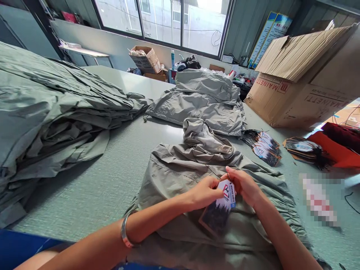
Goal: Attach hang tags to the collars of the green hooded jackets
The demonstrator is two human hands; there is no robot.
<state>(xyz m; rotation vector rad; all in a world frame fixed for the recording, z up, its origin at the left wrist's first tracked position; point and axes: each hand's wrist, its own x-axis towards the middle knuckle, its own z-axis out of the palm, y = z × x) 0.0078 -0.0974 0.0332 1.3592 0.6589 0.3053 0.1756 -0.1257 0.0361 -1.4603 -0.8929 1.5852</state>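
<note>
While 2 hands (206, 193) (249, 187) hold hangtags (217, 216), garment (171, 168) beneath

A rectangular dark-and-white cardboard hang tag (217, 216) on black cord (213, 172) tilts over a creased grey-green hooded fabric jacket (171, 170) lying flat.

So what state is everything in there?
Left hand: closed on the hang tag
Right hand: at tag's top, grip partly hidden
Hang tag: held, tilted
Near garment: laid out, creased
Left garment pile: heaped
Far garments: piled
Large carton: open
Loose tags: lying in two bunches
Bracelet: worn
</note>
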